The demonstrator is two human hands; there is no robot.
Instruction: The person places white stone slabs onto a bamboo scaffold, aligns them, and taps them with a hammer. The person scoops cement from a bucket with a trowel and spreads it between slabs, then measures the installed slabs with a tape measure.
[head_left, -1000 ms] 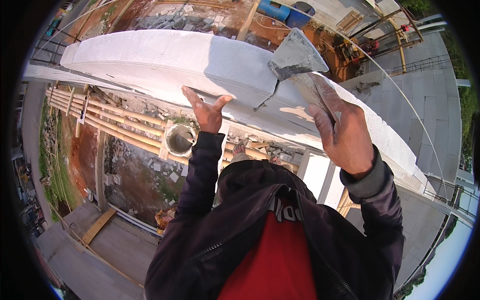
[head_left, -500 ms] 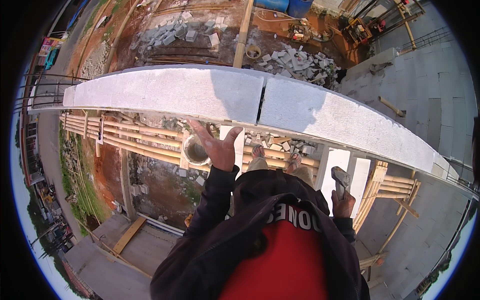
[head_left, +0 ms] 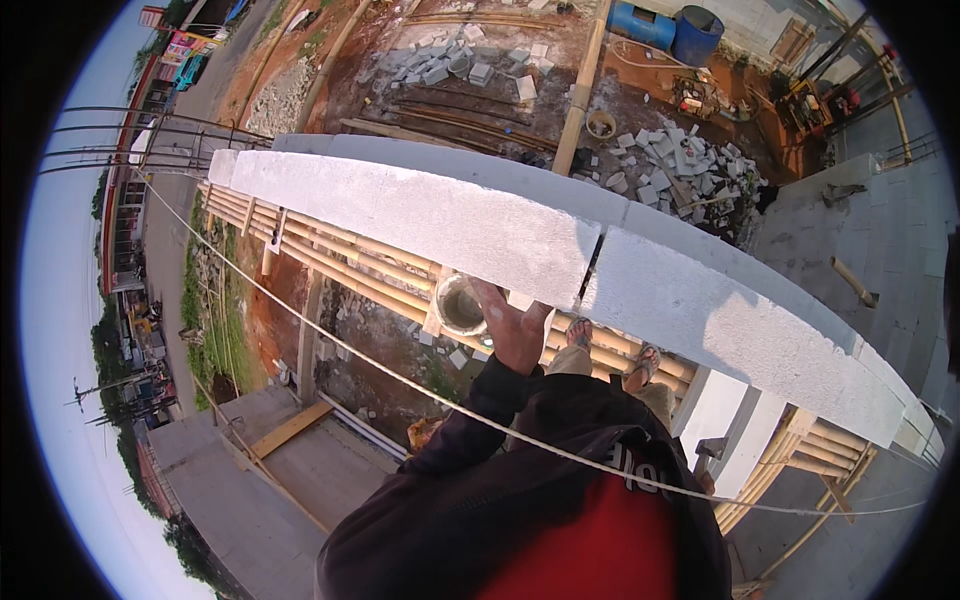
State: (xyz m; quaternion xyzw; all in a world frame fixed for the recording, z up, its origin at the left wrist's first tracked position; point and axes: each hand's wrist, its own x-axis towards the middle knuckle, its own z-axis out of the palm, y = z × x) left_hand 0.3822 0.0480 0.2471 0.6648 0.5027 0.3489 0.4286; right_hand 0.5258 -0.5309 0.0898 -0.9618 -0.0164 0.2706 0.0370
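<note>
My left hand (head_left: 516,332) is at the near side of a wall of white blocks (head_left: 430,215), fingers stretched and thumb apart, holding nothing. Its fingertips overlap the rim of a mortar-stained bucket (head_left: 447,318) in view; whether they touch it I cannot tell. A dark narrow gap separates two top blocks just beyond the hand. Down at the right, beside my body, my right hand (head_left: 706,482) is closed round a hammer (head_left: 711,448); only its grey head shows well, the handle being mostly hidden. Loose white blocks (head_left: 712,400) stand on edge near it.
My sandalled feet rest on bamboo scaffold poles (head_left: 610,350) along the wall. A pale cord (head_left: 390,372) crosses the view in front of my body. Far below, beyond the wall, lie block rubble (head_left: 665,165), blue drums (head_left: 697,38) and a long bamboo pole (head_left: 580,90).
My view has turned, shifting the wall right and down in the picture. The cord has come into view. The hammer has sunk lower beside my body; my left hand stays open near the wall.
</note>
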